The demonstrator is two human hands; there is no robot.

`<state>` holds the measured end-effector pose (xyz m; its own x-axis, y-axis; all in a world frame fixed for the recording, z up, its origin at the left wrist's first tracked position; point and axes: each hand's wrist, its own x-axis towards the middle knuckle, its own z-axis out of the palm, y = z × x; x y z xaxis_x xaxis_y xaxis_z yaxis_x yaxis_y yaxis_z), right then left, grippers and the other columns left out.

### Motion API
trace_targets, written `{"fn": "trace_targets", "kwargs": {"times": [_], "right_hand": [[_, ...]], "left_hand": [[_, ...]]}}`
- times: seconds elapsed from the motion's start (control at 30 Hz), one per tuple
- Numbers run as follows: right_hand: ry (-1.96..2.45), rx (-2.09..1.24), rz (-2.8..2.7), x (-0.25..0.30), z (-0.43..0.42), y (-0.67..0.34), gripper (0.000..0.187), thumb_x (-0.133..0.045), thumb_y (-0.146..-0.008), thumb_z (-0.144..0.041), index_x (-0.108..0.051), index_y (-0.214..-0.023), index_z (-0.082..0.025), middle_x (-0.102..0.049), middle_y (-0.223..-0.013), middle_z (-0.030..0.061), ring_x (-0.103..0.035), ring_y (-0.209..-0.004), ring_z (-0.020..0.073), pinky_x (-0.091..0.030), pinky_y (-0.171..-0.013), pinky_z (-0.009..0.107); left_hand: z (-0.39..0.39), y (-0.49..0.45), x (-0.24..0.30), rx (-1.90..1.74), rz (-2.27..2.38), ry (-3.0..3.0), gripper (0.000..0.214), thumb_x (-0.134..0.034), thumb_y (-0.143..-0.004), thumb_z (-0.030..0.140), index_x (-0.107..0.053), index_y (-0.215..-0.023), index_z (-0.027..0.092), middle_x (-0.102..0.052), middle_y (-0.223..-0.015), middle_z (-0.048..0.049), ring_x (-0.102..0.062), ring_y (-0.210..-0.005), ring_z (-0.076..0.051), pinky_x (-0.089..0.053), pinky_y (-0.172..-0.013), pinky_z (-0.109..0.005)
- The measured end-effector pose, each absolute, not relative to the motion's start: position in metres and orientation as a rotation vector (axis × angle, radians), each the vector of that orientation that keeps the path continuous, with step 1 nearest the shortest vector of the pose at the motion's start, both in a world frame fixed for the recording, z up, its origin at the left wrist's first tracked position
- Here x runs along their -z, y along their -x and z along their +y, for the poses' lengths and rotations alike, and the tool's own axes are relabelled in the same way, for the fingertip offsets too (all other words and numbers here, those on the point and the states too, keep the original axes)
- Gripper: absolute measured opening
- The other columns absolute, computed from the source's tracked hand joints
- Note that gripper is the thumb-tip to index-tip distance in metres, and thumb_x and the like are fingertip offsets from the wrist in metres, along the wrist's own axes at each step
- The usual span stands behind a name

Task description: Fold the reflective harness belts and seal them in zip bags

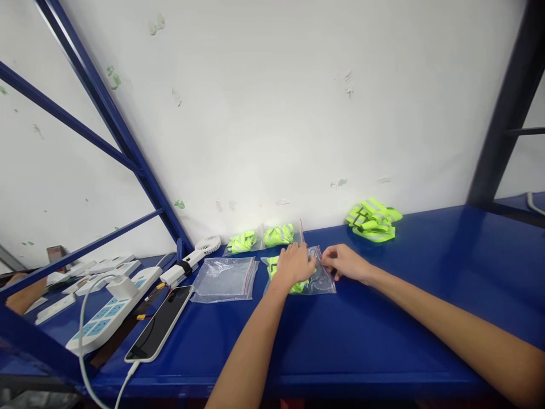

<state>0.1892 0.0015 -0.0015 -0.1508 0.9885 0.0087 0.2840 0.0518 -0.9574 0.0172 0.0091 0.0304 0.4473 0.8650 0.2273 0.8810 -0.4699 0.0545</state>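
A clear zip bag (324, 279) with a folded neon-yellow reflective band (273, 263) inside lies on the blue table (383, 329). My left hand (293, 266) lies flat on the bag, fingers pressing down on the band. My right hand (343, 262) pinches the bag's top edge near its zip strip, fingers closed together. Both hands are close together over the same bag.
A stack of empty zip bags (224, 278) lies left of it. Two filled bags (260, 238) rest by the wall, and loose neon bands (373, 219) sit at the back right. A phone (160, 328), power strip (111, 312), small fan (200, 253) and blue frame bars (128, 147) stand to the left.
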Motion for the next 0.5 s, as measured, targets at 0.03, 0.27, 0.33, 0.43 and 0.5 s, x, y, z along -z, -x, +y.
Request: {"fn": "trace_targets", "kwargs": {"times": [0.03, 0.27, 0.33, 0.43, 0.5], "right_hand": [[1.281, -1.102, -1.577, 0.001, 0.001, -0.187, 0.015, -0.067, -0.073, -0.028, -0.057, -0.071, -0.017, -0.059, -0.057, -0.0007, -0.055, -0.046, 0.0115, -0.047, -0.044, 0.024], [0.961, -0.941, -1.653, -0.01, -0.015, -0.17, 0.02, -0.059, -0.083, -0.038, -0.051, -0.08, -0.019, -0.062, -0.065, -0.0012, -0.056, -0.058, 0.0133, -0.042, -0.056, 0.024], [0.911, -0.95, -1.649, -0.013, -0.02, -0.168, 0.022, -0.059, -0.083, -0.04, -0.05, -0.081, -0.02, -0.063, -0.067, -0.0006, -0.06, -0.064, 0.0152, -0.044, -0.06, 0.026], [0.91, -1.02, -1.584, -0.015, -0.024, -0.167, 0.026, -0.06, -0.082, -0.043, -0.049, -0.089, -0.021, -0.066, -0.072, 0.0005, -0.063, -0.067, 0.0171, -0.046, -0.062, 0.027], [0.957, -1.069, -1.527, -0.015, -0.023, -0.168, 0.034, -0.063, -0.08, -0.044, -0.05, -0.101, -0.021, -0.07, -0.076, 0.0018, -0.064, -0.067, 0.0179, -0.047, -0.062, 0.027]], "left_hand": [[0.009, -0.015, -0.033, 0.401, -1.598, 2.619, 0.039, -0.037, -0.09, 0.039, -0.052, -0.116, 0.014, -0.06, -0.115, -0.0164, -0.056, -0.11, -0.031, -0.043, -0.091, -0.044], [-0.002, -0.004, -0.066, 0.668, -1.566, 2.569, 0.013, -0.051, -0.081, 0.031, -0.056, -0.081, 0.018, -0.063, -0.086, -0.0094, -0.058, -0.086, -0.026, -0.042, -0.077, -0.036], [-0.001, -0.003, -0.071, 0.736, -1.466, 2.647, 0.015, -0.048, -0.082, 0.028, -0.054, -0.072, 0.019, -0.061, -0.078, -0.0061, -0.056, -0.076, -0.021, -0.04, -0.07, -0.031], [0.004, -0.003, -0.069, 0.886, -1.323, 2.776, 0.021, -0.04, -0.088, 0.026, -0.054, -0.074, 0.019, -0.059, -0.072, -0.0022, -0.053, -0.068, -0.016, -0.037, -0.064, -0.028], [0.009, -0.002, -0.064, 0.968, -1.331, 2.812, 0.023, -0.037, -0.09, 0.028, -0.056, -0.08, 0.019, -0.059, -0.071, -0.0008, -0.052, -0.066, -0.015, -0.036, -0.062, -0.026]]}}
